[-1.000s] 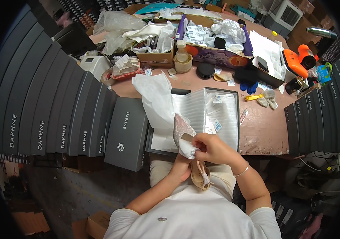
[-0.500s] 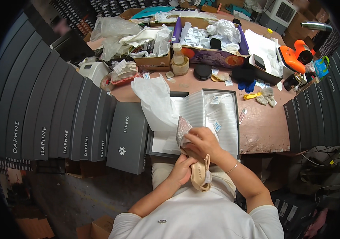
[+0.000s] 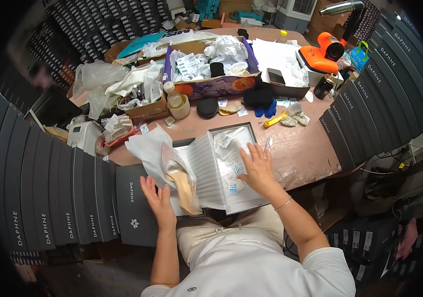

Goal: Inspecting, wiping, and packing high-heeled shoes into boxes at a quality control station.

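Note:
A beige pointed shoe with a glittery pinkish toe [image 3: 185, 187] lies in the left part of an open grey shoebox [image 3: 228, 127], its toe toward the far side. Beneath and beside it spread white tissue paper [image 3: 144, 147] and a ribbed white foam sheet [image 3: 205, 171]. My left hand [image 3: 161, 202] is raised just left of the shoe, fingers apart and holding nothing. Over the box's right half hovers my right hand [image 3: 259, 172], also empty with fingers spread. Near its fingertips, white slips with blue print [image 3: 233, 184] rest on the paper lining.
Grey shoeboxes stand in rows at left [image 3: 48, 188] and right [image 3: 370, 99]. A grey box lid [image 3: 134, 198] is beside my left hand. Farther back are a purple carton of crumpled paper [image 3: 211, 86], a glue bottle [image 3: 176, 101], a yellow-handled brush [image 3: 275, 120] and an orange tool [image 3: 315, 57].
Both hands have let go of the shoe and moved apart. The shoe now lies on the wrapping in the box, left side. The view has shifted.

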The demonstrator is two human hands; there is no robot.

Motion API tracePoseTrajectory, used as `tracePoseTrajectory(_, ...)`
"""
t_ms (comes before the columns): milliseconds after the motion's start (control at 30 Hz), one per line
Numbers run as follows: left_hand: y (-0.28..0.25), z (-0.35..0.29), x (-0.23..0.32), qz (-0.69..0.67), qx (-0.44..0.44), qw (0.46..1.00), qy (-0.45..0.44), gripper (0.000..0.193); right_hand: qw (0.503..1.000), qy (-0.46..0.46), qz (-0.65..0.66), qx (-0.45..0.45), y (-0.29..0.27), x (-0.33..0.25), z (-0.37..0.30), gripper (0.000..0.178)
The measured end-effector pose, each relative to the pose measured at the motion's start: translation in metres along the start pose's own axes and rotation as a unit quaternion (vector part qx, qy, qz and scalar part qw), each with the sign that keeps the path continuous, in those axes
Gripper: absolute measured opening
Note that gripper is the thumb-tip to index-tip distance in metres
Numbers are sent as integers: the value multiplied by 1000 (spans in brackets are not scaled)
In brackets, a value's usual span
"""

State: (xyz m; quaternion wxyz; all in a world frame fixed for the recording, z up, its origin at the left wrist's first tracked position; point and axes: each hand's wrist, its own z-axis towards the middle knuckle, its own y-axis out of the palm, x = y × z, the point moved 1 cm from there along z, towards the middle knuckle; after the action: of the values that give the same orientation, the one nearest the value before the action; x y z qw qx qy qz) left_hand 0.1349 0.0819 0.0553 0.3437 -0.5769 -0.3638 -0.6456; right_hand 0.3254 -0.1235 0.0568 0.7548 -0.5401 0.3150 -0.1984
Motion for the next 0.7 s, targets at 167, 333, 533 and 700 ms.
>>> tracePoseTrajectory(167,94,-39,-1,17,-366,928,-72,74,997,-57,29,42,27,38,-13,24)
tracePoseTrajectory(333,163,-30,-101,-69,-307,885,-343,85,974,-2,204,95,0,44,-20,12)
tracePoseTrajectory(533,154,-57,-116,-42,-238,948,-208,79,767,248,586,80,14,96,-36,11)
tracePoseTrajectory(700,171,-55,-45,95,-364,923,77,66,772,140,604,143,-52,46,-32,12)
